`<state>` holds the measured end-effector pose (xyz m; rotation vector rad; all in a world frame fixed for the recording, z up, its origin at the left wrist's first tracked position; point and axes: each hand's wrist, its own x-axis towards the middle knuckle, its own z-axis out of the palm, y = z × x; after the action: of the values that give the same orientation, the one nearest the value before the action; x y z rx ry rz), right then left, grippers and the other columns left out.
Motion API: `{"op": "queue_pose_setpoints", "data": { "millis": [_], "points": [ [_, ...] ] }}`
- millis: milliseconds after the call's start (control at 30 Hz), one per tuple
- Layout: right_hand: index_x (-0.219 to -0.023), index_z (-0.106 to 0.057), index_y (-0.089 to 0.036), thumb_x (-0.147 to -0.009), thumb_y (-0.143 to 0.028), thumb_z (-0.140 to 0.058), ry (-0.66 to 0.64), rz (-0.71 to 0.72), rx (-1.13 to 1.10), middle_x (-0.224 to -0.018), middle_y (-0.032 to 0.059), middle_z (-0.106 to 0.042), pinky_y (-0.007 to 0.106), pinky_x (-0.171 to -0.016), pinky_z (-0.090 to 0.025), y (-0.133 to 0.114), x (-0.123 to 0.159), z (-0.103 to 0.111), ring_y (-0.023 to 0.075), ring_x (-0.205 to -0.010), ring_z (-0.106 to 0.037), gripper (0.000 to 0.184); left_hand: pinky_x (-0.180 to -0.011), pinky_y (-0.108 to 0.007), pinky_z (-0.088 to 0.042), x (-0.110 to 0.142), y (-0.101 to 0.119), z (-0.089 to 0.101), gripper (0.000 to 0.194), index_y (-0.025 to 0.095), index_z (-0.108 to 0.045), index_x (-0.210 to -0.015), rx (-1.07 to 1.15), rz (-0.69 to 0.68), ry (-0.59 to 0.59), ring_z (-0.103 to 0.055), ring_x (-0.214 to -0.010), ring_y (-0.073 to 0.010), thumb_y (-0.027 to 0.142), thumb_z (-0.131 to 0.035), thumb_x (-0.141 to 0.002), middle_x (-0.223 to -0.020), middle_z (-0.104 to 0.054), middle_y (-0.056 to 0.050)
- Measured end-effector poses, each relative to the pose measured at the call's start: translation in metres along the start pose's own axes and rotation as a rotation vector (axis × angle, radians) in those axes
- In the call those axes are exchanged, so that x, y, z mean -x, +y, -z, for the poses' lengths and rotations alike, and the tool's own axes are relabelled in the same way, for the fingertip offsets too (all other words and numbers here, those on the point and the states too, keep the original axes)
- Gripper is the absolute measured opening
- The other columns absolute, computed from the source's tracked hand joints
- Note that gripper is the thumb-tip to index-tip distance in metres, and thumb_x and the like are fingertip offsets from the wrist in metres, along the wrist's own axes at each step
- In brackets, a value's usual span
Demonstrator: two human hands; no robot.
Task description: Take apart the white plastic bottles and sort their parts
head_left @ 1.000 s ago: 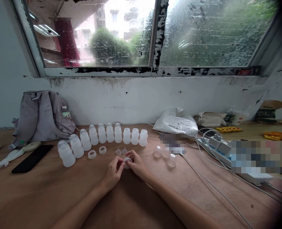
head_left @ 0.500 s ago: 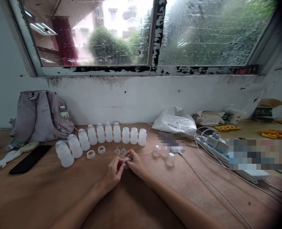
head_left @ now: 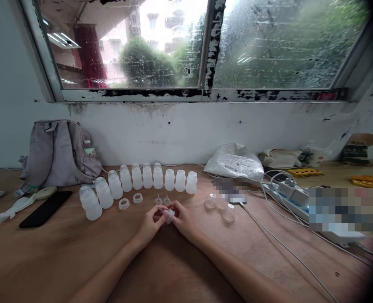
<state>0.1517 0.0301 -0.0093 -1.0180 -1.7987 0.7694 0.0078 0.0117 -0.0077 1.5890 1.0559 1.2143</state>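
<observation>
Between my left hand point(head_left: 154, 220) and my right hand point(head_left: 180, 216) is a translucent bottle collar ring point(head_left: 170, 216), gripped by the fingers of both. Fingers partly cover it, and whether a nipple sits inside I cannot tell. Just beyond my fingertips stand two clear bottle nipples point(head_left: 162, 200). Two more collar rings point(head_left: 123, 204) lie to the left of them. A curved row of frosted baby bottles point(head_left: 137, 176) stands behind; those on the left wear clear caps, while three open bottles point(head_left: 180, 181) at the right end have none. Several clear domed caps point(head_left: 228, 213) rest to the right.
A grey backpack point(head_left: 60, 151), a black phone point(head_left: 46, 209) and a white strap point(head_left: 12, 212) are on the left. At the right lie a silvery bag point(head_left: 235, 163), a power strip point(head_left: 287, 204) and trailing cables point(head_left: 278, 254). A wall with a window bounds the table's back.
The ring has been tilted between my fingers, so its side now faces more toward the right. The whole view has shifted slightly; the bottles and caps stay in place.
</observation>
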Motion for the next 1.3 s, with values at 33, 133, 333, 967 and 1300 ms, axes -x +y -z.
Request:
{"op": "queue_pose_setpoints", "data": {
  "millis": [33, 133, 333, 967, 1300],
  "points": [
    [-0.080, -0.052, -0.018, -0.074, -0.029, -0.053, -0.021, 0.015, 0.009, -0.065, -0.0021, -0.055, 0.021, -0.053, -0.038, 0.000, 0.001, 0.000, 0.0101, -0.056, -0.047, 0.013, -0.067, -0.025, -0.045, 0.000, 0.000, 0.001, 0.030, 0.016, -0.057, -0.088, -0.003, -0.001, -0.003, -0.058, -0.075, -0.0162, 0.041, -0.055, -0.072, -0.085, -0.062, -0.006],
    [-0.092, -0.049, -0.019, -0.075, -0.027, -0.050, -0.051, 0.042, 0.009, -0.073, -0.0011, -0.056, 0.021, -0.053, -0.039, 0.004, -0.001, 0.000, 0.0095, -0.056, -0.049, 0.018, -0.066, -0.025, -0.045, -0.003, -0.001, 0.004, 0.028, 0.016, -0.058, -0.084, 0.004, -0.007, 0.097, -0.057, -0.074, -0.0160, 0.041, -0.056, -0.071, -0.082, -0.062, -0.004],
    [-0.118, -0.036, -0.019, -0.077, -0.017, -0.042, 0.144, 0.082, 0.246, -0.073, -0.0005, -0.052, 0.024, -0.060, -0.040, 0.022, -0.045, 0.010, 0.0125, -0.061, -0.051, 0.042, -0.055, -0.020, -0.042, -0.011, -0.007, 0.018, 0.031, 0.017, -0.054, -0.088, 0.043, 0.033, 0.323, -0.053, -0.072, -0.0146, 0.045, -0.050, -0.075, -0.082, -0.058, -0.004],
    [-0.077, -0.055, -0.020, -0.073, -0.017, -0.051, 0.280, 0.286, 0.473, -0.092, 0.0056, -0.047, 0.031, -0.077, -0.041, -0.029, -0.060, 0.049, 0.0178, -0.085, -0.052, 0.006, -0.051, -0.021, -0.041, -0.010, -0.010, 0.022, 0.037, 0.017, -0.056, -0.090, 0.099, 0.026, 0.391, -0.055, -0.073, -0.0164, 0.048, -0.055, -0.069, -0.083, -0.059, -0.005],
    [-0.121, -0.027, -0.021, -0.072, -0.029, -0.058, -0.093, 0.138, 0.078, -0.104, 0.0058, -0.054, 0.032, -0.078, -0.043, 0.003, 0.002, 0.021, 0.0188, -0.092, -0.053, 0.059, -0.050, -0.019, -0.040, -0.006, 0.000, 0.011, 0.030, 0.017, -0.054, -0.084, 0.218, 0.014, 0.265, -0.051, -0.062, -0.0114, 0.043, -0.058, -0.070, -0.067, -0.055, 0.001]
  ]
}}
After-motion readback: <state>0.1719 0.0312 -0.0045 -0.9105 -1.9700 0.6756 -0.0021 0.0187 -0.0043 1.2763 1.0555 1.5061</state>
